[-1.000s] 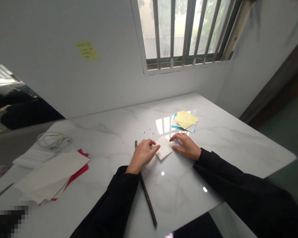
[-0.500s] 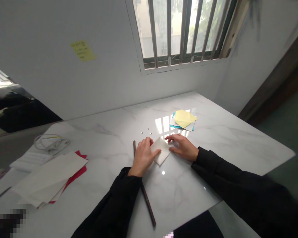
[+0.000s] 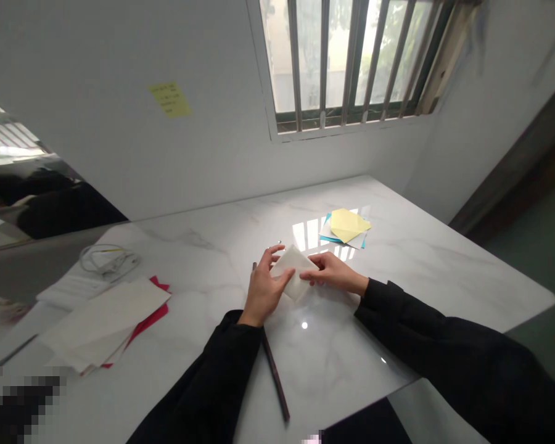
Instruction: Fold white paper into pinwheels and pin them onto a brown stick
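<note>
A folded white paper, turned like a diamond, is raised slightly off the marble-patterned table between my two hands. My left hand grips its left side, the thumb lying across the front and the fingers curled behind. On the right edge, my right hand pinches the paper between thumb and fingers. A thin dark brown stick lies on the table, partly hidden under my left hand and sleeve. Just beyond the left fingers are small shiny dots, partly covered.
Yellow, white and blue papers lie stacked toward the back right. At left, white sheets rest over red paper, near a coiled white cable. A barred window and a yellow sticky note are on the wall.
The paper has come up off the table. My right hand has moved left and closed on its right edge, while my left hand keeps its hold. The view has shifted slightly.
</note>
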### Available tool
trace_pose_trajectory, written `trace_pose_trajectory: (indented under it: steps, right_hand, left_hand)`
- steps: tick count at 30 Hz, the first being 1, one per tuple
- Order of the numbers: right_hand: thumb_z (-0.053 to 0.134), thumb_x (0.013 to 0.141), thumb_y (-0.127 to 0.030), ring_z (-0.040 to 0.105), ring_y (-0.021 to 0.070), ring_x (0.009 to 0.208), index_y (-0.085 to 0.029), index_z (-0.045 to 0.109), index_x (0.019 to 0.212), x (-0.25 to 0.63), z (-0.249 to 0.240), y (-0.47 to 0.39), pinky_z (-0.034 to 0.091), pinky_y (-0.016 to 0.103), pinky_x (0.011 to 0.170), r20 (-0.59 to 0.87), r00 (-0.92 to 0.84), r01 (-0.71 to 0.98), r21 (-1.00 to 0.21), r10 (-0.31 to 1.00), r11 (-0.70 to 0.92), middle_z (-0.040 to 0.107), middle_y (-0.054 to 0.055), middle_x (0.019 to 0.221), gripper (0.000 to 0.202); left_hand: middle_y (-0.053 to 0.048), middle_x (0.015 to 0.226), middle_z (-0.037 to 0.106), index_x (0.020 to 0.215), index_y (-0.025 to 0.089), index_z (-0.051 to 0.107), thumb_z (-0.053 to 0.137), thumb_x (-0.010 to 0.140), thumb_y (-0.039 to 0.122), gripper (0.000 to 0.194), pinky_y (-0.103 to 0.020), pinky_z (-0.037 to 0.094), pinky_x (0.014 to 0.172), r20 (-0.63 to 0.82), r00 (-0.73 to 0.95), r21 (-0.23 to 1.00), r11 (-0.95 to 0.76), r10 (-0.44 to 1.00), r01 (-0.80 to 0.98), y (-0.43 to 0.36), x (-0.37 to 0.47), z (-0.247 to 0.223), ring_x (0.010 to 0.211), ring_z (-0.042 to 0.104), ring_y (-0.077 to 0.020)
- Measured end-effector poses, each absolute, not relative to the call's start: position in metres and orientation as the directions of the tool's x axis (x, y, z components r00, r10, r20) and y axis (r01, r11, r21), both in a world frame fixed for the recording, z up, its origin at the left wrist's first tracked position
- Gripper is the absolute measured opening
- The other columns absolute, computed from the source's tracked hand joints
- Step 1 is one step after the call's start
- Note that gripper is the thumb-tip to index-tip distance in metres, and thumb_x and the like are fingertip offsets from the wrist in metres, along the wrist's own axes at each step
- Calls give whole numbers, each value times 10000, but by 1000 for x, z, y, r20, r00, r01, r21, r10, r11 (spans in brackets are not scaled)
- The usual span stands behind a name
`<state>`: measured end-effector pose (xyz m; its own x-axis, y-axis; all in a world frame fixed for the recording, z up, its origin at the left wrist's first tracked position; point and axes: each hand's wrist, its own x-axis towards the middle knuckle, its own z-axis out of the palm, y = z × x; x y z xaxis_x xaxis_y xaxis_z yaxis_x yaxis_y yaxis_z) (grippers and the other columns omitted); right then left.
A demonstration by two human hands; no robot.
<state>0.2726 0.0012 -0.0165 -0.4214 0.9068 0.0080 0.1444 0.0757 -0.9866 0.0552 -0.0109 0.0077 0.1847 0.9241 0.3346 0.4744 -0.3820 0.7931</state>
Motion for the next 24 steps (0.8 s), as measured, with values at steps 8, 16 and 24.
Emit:
trace_pose_trajectory:
  steps: [8,16,24]
  right_hand:
    - [836,733,-528,582,130,669,-139,718,940,258,-26,39,455,247,608,16,-259,-129,-991,966,-18,676,20,784,456]
    - [861,730,-509,546,117,652,-149,681,895,261,-35,39,436,257,608,13,-192,-222,-975,981,-30,632,-4,766,435]
    - [876,715,-518,573,127,676,-162,693,920,264,-35,39,479,273,671,-3,-207,-231,-972,978,-52,655,-4,791,450]
  left_hand:
    - [-169,1711,283,1639,153,325,589,939,651,898,-545,171,1291,542,578,-36,-670,610,741,-59,82,11,1598,198,-380]
    - [-134,1737,208,1671,148,231,511,919,750,1003,-525,135,1307,499,660,-87,-726,561,682,-94,103,4,1611,153,-364]
    - [-136,1735,217,1661,140,262,503,928,742,979,-523,139,1304,505,638,-72,-708,582,702,-94,103,3,1605,180,-365]
